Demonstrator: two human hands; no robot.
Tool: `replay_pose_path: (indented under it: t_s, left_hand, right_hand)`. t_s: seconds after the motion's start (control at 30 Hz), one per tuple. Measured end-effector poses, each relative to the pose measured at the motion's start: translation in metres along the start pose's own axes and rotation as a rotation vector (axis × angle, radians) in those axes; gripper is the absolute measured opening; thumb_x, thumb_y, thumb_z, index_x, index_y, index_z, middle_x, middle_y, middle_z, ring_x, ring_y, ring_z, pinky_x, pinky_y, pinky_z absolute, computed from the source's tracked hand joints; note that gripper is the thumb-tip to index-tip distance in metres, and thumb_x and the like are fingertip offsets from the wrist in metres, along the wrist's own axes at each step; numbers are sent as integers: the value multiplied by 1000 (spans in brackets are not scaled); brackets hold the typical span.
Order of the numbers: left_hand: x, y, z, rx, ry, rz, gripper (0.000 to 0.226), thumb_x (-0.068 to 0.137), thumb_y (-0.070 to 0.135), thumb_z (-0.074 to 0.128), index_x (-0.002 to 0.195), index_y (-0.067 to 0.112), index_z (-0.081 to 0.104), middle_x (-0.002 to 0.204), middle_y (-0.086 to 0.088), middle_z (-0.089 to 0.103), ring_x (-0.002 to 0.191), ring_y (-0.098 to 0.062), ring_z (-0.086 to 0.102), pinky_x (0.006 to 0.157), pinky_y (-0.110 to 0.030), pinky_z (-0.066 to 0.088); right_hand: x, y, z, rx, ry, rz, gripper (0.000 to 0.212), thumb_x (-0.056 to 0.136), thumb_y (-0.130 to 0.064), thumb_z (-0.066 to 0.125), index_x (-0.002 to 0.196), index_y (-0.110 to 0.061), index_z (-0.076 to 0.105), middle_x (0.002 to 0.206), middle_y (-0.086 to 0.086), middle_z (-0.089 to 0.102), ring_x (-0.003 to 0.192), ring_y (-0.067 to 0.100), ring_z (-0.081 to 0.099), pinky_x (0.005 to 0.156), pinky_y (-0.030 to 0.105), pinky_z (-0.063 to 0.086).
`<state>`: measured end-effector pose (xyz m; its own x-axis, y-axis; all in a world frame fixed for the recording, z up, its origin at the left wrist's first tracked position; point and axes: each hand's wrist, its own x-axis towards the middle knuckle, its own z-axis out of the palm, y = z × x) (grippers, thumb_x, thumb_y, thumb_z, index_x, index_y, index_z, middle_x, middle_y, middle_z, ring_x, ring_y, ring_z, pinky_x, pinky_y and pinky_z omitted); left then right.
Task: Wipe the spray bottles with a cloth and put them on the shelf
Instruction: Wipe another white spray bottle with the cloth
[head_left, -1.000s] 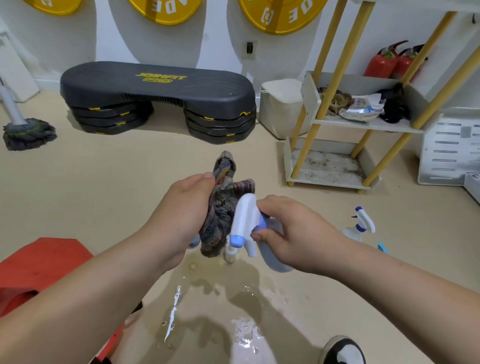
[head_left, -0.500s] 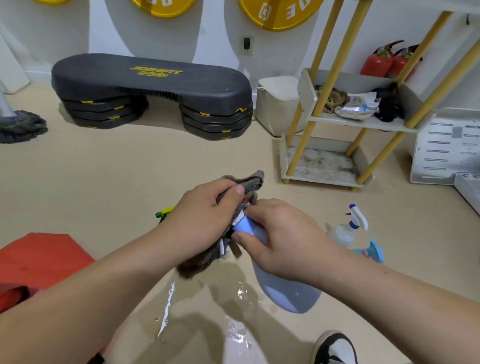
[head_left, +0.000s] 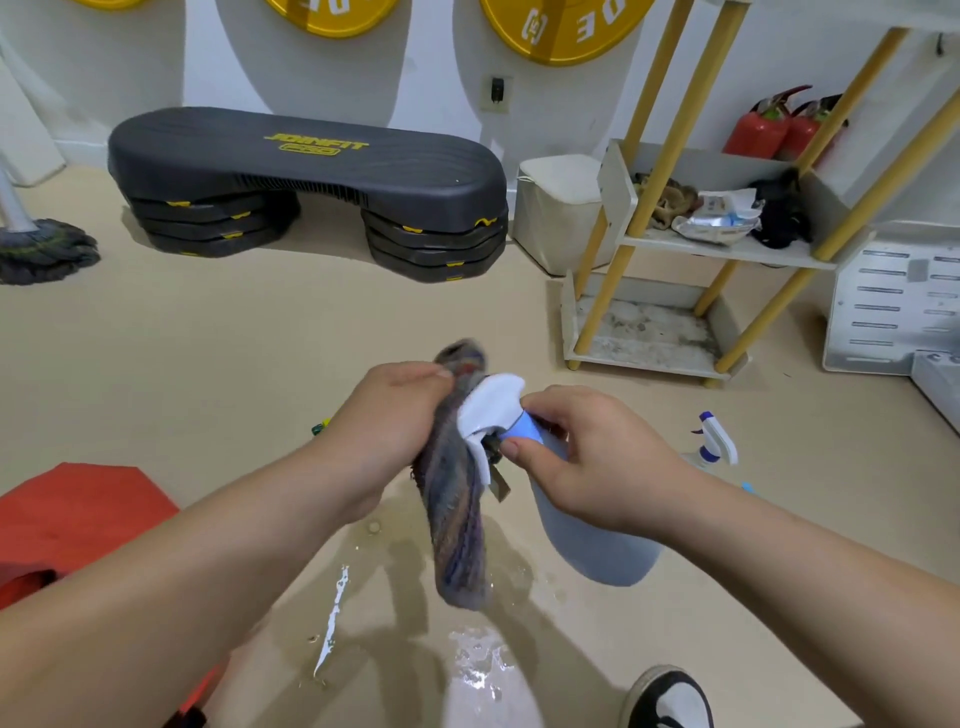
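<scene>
- The left hand (head_left: 395, 426) has its fingers curled round the bunched top of a striped grey, blue and brown towelling cloth (head_left: 457, 525). It presses the cloth against the bottle's white trigger head, and the rest of the cloth hangs loose below.
- The right hand (head_left: 587, 457) grips a pale blue-grey plastic spray bottle (head_left: 608, 551) high up, with thumb and fingers closed round the blue collar under the head. This steadies the head for the wipe.
- The bottle is in the air near the person, tilted with its head up to the left and its base down to the right. It hangs above a wet patch (head_left: 478, 660) on the beige floor, and holding it up probably keeps it out of the water.
- The step in hand looks like wiping the trigger head; the cloth does not yet cover the body.
- A second spray bottle with a white-and-blue head (head_left: 714, 441) stands on the floor just right of the right hand, apparently waiting its turn.
- The white shelf unit with slanted yellow legs (head_left: 613, 291) stands at the far right. Its middle tier already holds rags and a packet, so the stained lowest tray seems the likelier landing place.
</scene>
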<state>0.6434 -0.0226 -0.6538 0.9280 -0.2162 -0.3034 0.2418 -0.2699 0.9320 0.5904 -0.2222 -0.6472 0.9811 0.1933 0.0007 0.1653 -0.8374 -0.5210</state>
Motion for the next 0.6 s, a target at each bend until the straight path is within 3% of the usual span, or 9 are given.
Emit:
replay_pose_path:
  t_s: [0.07,0.17,0.27,0.3,0.4,0.47,0.53,0.6]
  left_hand:
    - [3,2,-6,-131,34,-150,19,94,24,62,93,8,72,81,-13,59,74,-26,48,69,-39,35]
    - [1,7,-11,-293,71,-130,32,91,26,68,99,-5,74,89,-22,71,80,-25,58,78,-40,40]
    - [-11,15,-1,-93,18,60,28,104,23,54,85,12,71,73,-4,65,63,-16,57,62,-20,44]
    - [-18,16,4,2,-16,140,26,107,26,52,93,21,73,73,0,68,60,-17,59,58,-19,49]
    - [-28,12,12,186,-113,281,25,106,40,52,127,43,65,90,11,77,76,-16,73,79,-32,62]
    - [-24,13,6,234,-131,276,21,107,37,51,118,42,69,88,20,74,77,-2,68,76,-19,54]
    - [-21,18,2,221,-156,200,27,108,39,48,100,32,73,76,14,69,69,-6,60,68,-23,45]
    - [-21,18,4,216,-115,149,37,109,43,45,90,24,71,70,9,66,69,-11,58,69,-30,42]
  right_hand:
    - [0,3,-2,48,-4,17,35,95,-43,59,76,-16,49,71,1,49,72,23,47,66,46,46]
    - [-1,7,-5,71,1,14,33,97,-36,62,79,-12,50,73,5,50,74,26,47,69,48,46]
    - [0,6,-5,88,17,20,30,96,-40,61,82,-14,56,77,4,55,78,25,51,73,49,49]
    - [1,4,-4,85,13,10,29,94,-43,59,83,-16,59,78,2,56,80,24,52,73,50,50]
    - [-3,-6,0,44,-27,-54,34,87,-49,53,87,-16,61,81,-1,57,84,22,53,76,47,49]
    - [-8,-12,4,2,-56,-94,32,90,-49,54,86,-17,58,82,-4,56,86,20,52,76,44,49]
    - [-9,-14,6,-54,-64,-77,27,95,-47,57,82,-23,52,79,-7,52,84,17,49,70,39,46]
    - [-4,-10,5,-65,-50,2,27,95,-43,61,78,-27,48,77,-6,53,80,17,49,65,37,42]
